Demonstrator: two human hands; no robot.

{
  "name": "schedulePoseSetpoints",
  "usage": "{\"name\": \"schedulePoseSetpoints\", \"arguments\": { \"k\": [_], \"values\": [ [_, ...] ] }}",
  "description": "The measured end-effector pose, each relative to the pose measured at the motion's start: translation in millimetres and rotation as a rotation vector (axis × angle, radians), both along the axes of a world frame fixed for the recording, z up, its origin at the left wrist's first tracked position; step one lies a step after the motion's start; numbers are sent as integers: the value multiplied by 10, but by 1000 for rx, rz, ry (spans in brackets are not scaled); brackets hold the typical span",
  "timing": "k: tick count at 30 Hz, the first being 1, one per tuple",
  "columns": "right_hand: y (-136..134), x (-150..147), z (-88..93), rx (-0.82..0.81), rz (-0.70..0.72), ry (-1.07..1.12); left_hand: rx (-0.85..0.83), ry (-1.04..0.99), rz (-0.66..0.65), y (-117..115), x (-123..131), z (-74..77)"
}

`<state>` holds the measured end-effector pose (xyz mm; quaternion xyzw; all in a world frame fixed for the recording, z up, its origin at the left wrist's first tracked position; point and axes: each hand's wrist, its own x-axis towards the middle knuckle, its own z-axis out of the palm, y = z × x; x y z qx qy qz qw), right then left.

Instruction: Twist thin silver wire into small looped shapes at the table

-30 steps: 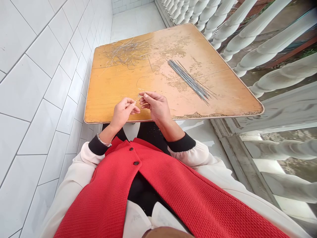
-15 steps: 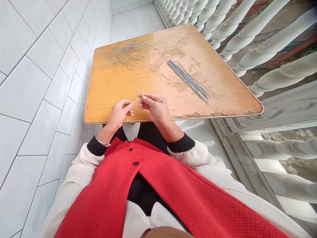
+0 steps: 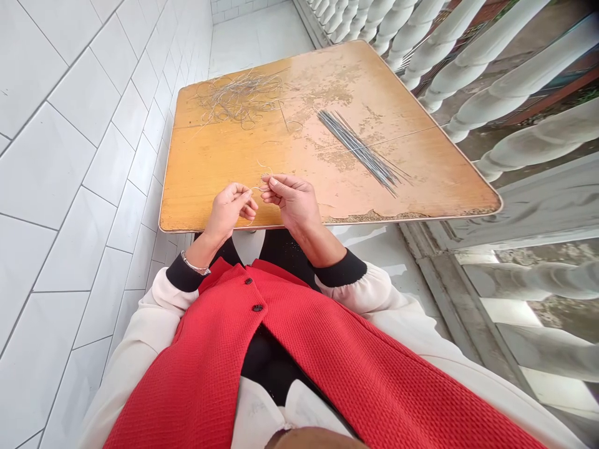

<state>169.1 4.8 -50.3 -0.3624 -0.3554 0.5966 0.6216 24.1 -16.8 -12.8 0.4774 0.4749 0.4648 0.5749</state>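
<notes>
My left hand (image 3: 228, 211) and my right hand (image 3: 292, 201) are raised just above the front edge of a worn wooden table (image 3: 219, 174). A thin pale wire (image 3: 258, 188) runs between them, pinched by the fingertips of both hands, and a loose curl of it rises over the tabletop. Far from my fingers lies a tangled heap of fine wire (image 3: 238, 96). To the right of my hands, a bundle of straight grey metal rods (image 3: 360, 151) rests on the table.
A white tiled wall (image 3: 79, 187) runs along the left side of the table. A white balustrade (image 3: 496, 68) with turned balusters stands along the right. The table's veneer is chipped at the front edge, and a tiled floor (image 3: 257, 37) extends beyond the far side.
My hands have stayed close together while their fingers shifted on the wire. The left fingers are curled more tightly now, and the wire's small curl has changed shape.
</notes>
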Motion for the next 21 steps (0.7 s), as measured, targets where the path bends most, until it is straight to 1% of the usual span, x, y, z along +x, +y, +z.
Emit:
{"name": "schedulePoseSetpoints", "arguments": {
  "k": [3,7,10,12,14,15,18,21],
  "values": [
    [-5,-33,-28,-18,5,12,8,-58,14,13,17,-45],
    [-6,-46,-35,-42,3,-10,-11,-108,1,5,18,-138],
    [9,-3,-13,-40,11,-50,-31,-89,-43,-9,-18,-157],
    [24,41,6,-21,3,-114,-63,-9,-84,2,-65,-124],
    [34,76,22,-4,-13,-177,-77,87,-76,44,-119,-62],
    [36,86,29,4,-21,-200,-54,121,-43,75,-144,-25],
    [20,75,39,23,-15,-248,91,183,65,179,-183,90],
    [-11,27,28,57,-18,-336,216,247,44,252,-165,176]
  ]
}}
